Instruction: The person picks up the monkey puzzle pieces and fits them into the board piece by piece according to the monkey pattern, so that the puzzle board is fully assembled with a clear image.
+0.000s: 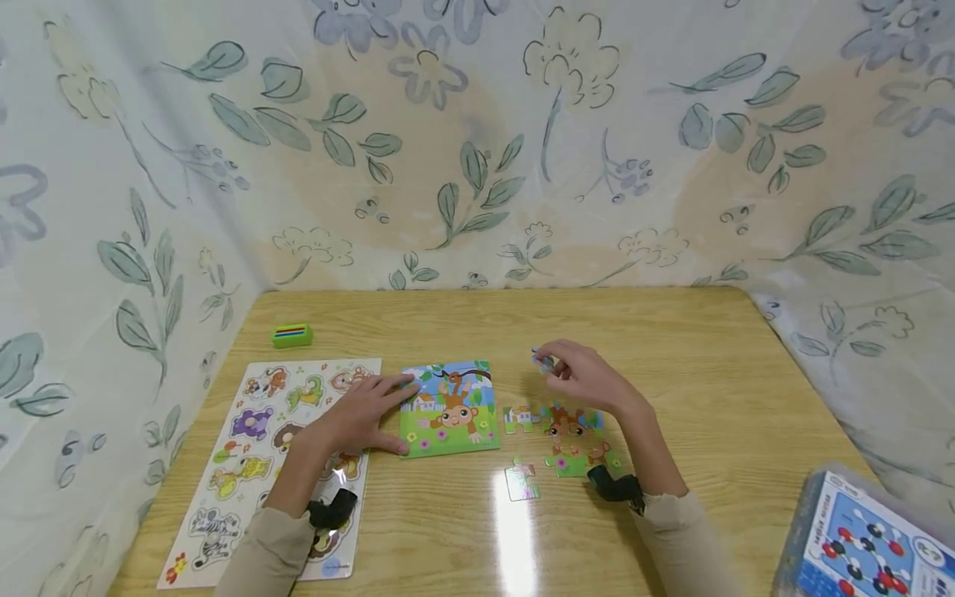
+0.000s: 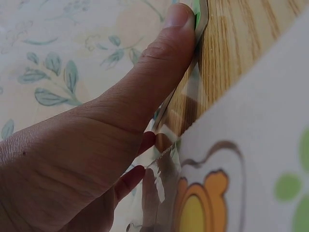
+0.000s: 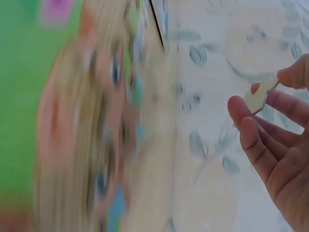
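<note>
My left hand [image 1: 361, 417] rests with extended, spread fingers at the left edge of a square monkey picture [image 1: 448, 412], its fingertips and thumb touching that edge. Above the table, my right hand [image 1: 589, 379] pinches a small jigsaw piece [image 1: 546, 362] between thumb and fingers. The right wrist view shows this piece [image 3: 259, 98] from its plain pale side. Below that hand lie monkey-face pieces [image 1: 564, 421] and a bottom strip [image 1: 573, 467], partly hidden by the wrist. A house piece [image 1: 520, 418] and a shiny loose piece [image 1: 521, 482] lie left of them.
A white animal board [image 1: 257, 439] with knobbed shapes lies under my left forearm. Beyond it sits a small green block with coloured stripes [image 1: 292, 335]. At the front right corner stands a box with molecule models pictured [image 1: 858, 539]. Floral cloth [image 1: 477, 166] hangs behind the table.
</note>
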